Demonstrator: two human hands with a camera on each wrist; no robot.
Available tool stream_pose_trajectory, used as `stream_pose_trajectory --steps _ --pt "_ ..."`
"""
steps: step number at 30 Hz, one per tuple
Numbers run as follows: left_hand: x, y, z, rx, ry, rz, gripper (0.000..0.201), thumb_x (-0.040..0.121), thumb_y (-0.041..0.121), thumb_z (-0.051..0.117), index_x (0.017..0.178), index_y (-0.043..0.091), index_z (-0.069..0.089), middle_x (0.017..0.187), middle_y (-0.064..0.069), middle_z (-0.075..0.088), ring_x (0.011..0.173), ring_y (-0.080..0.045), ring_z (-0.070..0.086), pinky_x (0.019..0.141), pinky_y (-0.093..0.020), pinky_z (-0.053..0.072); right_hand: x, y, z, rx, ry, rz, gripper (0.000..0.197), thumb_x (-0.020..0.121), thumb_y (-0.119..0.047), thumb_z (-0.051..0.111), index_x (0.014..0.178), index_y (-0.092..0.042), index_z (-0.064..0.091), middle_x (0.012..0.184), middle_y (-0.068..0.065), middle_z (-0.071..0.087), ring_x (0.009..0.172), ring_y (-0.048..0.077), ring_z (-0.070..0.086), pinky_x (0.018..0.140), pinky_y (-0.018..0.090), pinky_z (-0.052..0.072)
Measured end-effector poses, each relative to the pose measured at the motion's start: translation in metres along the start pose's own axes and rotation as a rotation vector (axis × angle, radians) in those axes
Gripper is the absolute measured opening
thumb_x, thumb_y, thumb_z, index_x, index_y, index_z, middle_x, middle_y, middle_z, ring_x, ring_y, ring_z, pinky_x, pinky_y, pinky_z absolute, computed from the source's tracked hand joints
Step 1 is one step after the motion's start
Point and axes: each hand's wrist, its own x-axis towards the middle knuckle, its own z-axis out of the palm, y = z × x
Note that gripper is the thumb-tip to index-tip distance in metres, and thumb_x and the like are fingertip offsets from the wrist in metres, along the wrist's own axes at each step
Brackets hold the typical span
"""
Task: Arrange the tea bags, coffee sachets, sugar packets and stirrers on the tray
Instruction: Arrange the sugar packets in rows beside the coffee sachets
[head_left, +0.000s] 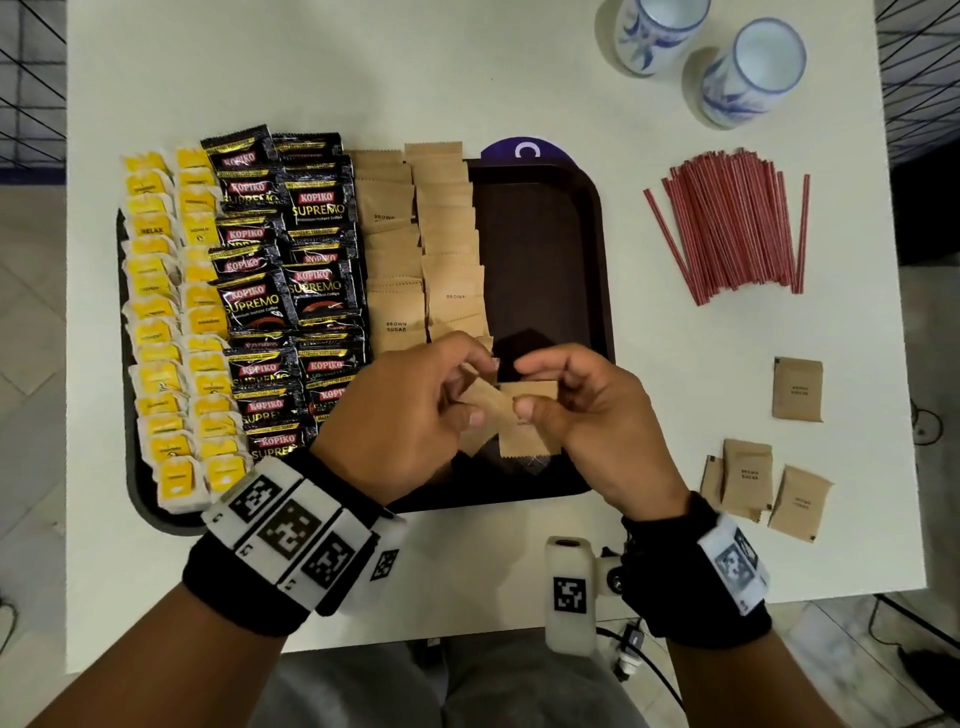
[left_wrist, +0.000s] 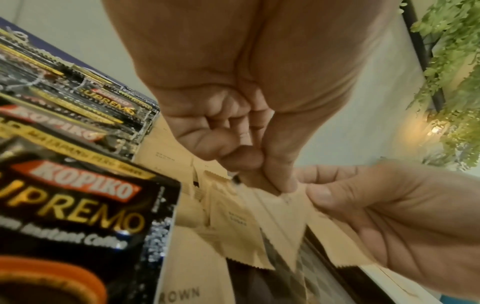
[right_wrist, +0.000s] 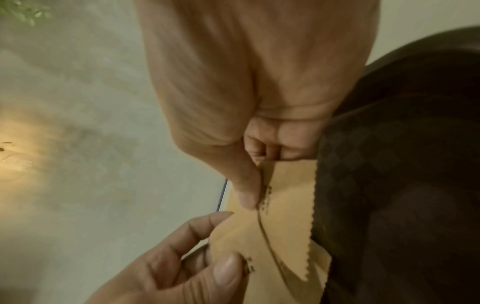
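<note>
Left hand: your left hand (head_left: 410, 415) pinches a few brown sugar packets (head_left: 480, 415) between thumb and curled fingers, just above the near end of the tray (head_left: 597, 260).
Right hand: your right hand (head_left: 587, 415) pinches one packet (head_left: 530, 434) at its top edge, thumb against forefinger, its serrated lower edge hanging free; the two hands almost touch.
Held packets: the wrist views show the packets (left_wrist: 241, 222) fanned and overlapping between the two grips, over the tray's dark patterned floor (right_wrist: 389, 164).
Beyond the grip: two columns of sugar packets (head_left: 421, 244) lie on the tray, running away from your fingers.
Left of the grip: black Kopiko coffee sachets (head_left: 291, 280) in two columns, then yellow tea bags (head_left: 176, 322) in two columns at the tray's far left.
Right of the grip: four loose sugar packets (head_left: 763, 462) lie on the white table (head_left: 415, 78), off the tray.
Farther right and beyond: a heap of red stirrers (head_left: 737, 228) lies on the table, well apart from your hands; past it stand two blue-and-white cups (head_left: 706, 52).
</note>
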Motion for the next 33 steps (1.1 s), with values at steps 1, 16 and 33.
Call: stream_pose_trajectory --steps 1,16,33 --pt "0.000 -0.001 -0.002 0.016 0.022 -0.010 0.032 0.083 0.020 0.074 0.109 0.035 0.063 0.087 0.017 0.065 0.075 0.000 0.060 0.073 -0.024 0.051 0.002 0.001 -0.003 0.023 0.040 0.011 0.028 0.086 0.002 0.072 0.102 -0.021 0.071 0.097 -0.002 0.074 0.087 0.011 0.070 0.080 0.030 0.057" --pt "0.009 -0.009 0.008 0.118 0.076 -0.016 0.019 0.089 0.014 0.065 0.103 0.019 0.075 0.104 0.005 0.071 0.092 -0.011 0.064 0.082 -0.023 0.051 0.006 0.002 -0.017 0.162 0.250 0.093 0.011 0.089 -0.002 0.070 0.087 -0.013 0.069 0.075 0.001 0.069 0.067 0.009 0.064 0.054 0.020 0.046" --pt "0.016 -0.013 0.021 0.175 0.216 -0.024 0.014 0.082 0.010 0.072 0.094 0.017 0.074 0.095 0.002 0.062 0.078 -0.019 0.063 0.075 -0.036 0.056 -0.005 0.005 -0.023 0.208 0.000 0.249 0.021 0.091 0.008 0.063 0.092 -0.012 0.069 0.090 0.002 0.060 0.094 0.021 0.074 0.061 0.034 0.060"
